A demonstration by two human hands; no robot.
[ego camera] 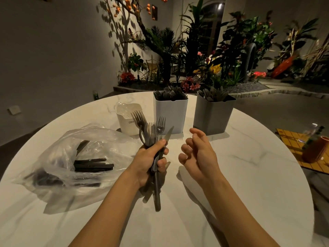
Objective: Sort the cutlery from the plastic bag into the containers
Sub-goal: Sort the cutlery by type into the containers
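Right of the bag (71, 157), the left hand (149, 159) grips forks (151, 129) and a knife (168, 135), and the empty right hand (197, 150), fingers loose, should next pull one out for the tubs (170, 113).

Small white container (129, 122), far left of centre: dark letters "CRBW" on its near face, the word's right end hidden.
Smaller line beneath those letters: too small to read.
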